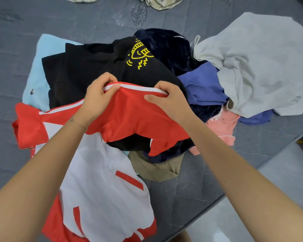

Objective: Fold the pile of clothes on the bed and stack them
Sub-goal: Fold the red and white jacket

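Bare forearms (pixel 42 163) reach forward over a red and white jersey (pixel 129 117), whose white panel drapes toward the near edge of the bed (pixel 59 18). Left hand (pixel 98 98) and right hand (pixel 168 100) each pinch the jersey's white-trimmed red edge between thumb and curled fingers, holding it up. Just beneath lies a khaki garment (pixel 157 170), then a pink garment (pixel 224 123), a black shirt (pixel 87 67) with a yellow print, a light blue garment (pixel 40 67) at left, a blue garment (pixel 201 84) and navy cloth (pixel 166 46). Farther right sprawls a grey garment (pixel 261 67).
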A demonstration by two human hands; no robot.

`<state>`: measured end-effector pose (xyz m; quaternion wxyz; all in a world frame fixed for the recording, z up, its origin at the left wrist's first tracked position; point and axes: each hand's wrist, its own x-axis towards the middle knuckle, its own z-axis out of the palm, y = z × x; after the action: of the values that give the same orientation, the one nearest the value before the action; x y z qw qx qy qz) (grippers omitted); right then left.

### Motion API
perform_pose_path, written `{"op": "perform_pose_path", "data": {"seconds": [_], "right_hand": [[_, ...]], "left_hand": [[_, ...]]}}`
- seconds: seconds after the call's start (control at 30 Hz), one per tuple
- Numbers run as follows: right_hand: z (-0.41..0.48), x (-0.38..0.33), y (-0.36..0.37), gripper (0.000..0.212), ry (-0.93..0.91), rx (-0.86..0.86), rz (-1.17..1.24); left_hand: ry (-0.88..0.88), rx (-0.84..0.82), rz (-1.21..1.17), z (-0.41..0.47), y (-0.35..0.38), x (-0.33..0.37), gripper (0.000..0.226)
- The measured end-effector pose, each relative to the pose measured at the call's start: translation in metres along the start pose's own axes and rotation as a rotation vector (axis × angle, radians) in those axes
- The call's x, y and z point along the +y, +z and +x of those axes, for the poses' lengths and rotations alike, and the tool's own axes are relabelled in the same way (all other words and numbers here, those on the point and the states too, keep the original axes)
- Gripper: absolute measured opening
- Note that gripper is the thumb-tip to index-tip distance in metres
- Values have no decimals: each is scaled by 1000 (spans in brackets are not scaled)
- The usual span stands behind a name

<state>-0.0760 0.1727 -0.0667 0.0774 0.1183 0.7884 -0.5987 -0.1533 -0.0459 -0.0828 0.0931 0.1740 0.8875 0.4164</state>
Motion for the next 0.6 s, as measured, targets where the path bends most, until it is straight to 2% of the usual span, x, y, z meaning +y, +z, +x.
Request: {"op": "perform_pose_path", "data": {"seconds": [0.13,0.27,0.4,0.6], "right_hand": [[-3,-1,-16,33,27,-71,-12],[-10,-1,-44,49,78,-180,66],[-15,9,-70,48,137,-279,41],[-20,30,-85,33,86,-152,-89]], "left_hand": [[-51,53,11,9,14,1,7],[-115,164,8,18,22,-7,7],[-123,146,53,23,30,-9,6],[-156,175,98,28,40,-13,5]]}}
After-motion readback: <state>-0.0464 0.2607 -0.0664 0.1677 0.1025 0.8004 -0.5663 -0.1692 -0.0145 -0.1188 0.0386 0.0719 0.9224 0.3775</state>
